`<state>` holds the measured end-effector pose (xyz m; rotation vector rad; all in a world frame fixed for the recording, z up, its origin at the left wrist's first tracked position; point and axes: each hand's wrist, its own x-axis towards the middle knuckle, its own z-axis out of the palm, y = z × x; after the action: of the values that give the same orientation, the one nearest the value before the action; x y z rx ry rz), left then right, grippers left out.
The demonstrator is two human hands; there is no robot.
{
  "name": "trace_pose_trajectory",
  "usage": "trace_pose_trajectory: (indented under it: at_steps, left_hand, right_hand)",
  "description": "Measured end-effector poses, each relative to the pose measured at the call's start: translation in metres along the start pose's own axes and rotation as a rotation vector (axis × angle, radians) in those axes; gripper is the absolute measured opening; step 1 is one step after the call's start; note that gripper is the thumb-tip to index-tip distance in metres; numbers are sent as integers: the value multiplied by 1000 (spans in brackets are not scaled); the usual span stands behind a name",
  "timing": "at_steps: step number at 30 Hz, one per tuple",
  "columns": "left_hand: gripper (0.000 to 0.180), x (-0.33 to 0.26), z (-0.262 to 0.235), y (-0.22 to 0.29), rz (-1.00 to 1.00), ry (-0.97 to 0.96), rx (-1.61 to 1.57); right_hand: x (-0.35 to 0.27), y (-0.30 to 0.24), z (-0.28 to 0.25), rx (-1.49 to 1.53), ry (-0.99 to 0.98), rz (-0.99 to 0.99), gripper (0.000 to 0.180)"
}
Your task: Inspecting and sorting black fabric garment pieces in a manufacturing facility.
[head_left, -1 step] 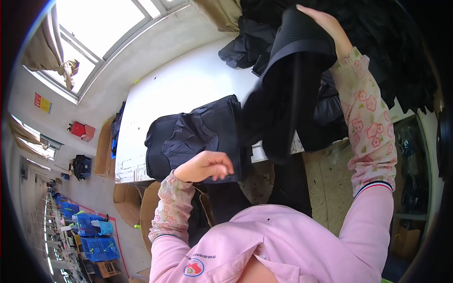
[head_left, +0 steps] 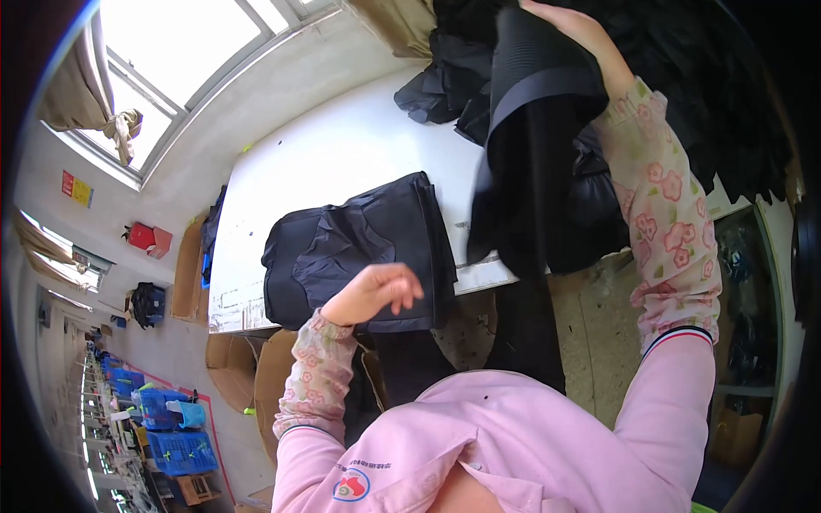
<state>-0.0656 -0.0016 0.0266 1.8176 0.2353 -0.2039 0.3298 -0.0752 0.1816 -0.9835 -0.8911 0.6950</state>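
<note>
My right hand (head_left: 580,30), raised at the upper right, grips a black stretch garment (head_left: 547,162) by its top end. A ribbed band runs near the grip, and the rest hangs down over the table's near edge; the lower part is blurred. Some of the fingers are hidden behind the cloth. My left hand (head_left: 374,293), loosely curled with nothing in it, hovers over the near edge of a stack of flat black garments (head_left: 346,244). The top piece has a shiny centre panel.
The stack lies on a white table (head_left: 299,162). Dark cloth (head_left: 701,94) is heaped at the far right, with crumpled black pieces (head_left: 453,77) beside it. Open cardboard boxes (head_left: 231,368) stand below the left edge. Blue crates (head_left: 180,451) sit further left.
The hanging garment has swung right, away from the stack, uncovering more of the table between them. My right hand has shifted slightly left, and my left hand has risen a little.
</note>
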Motion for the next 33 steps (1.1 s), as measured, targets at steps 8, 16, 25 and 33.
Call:
trace_pose_trajectory:
  at_steps: [8, 16, 25, 33]
  left_hand:
    - [43, 147, 56, -74, 328, 398, -699]
    - [42, 100, 24, -39, 373, 578, -1097]
    - [29, -110, -109, -59, 152, 1183, -667]
    - [57, -200, -176, -179, -748, 1344, 628]
  right_hand:
    - [-11, -9, 176, 334, -287, -3, 19]
    - [-48, -57, 205, 302, -455, 26, 24]
    - [-67, 17, 91, -110, -324, -119, 43]
    - [-172, 304, 131, -202, -182, 454, 59]
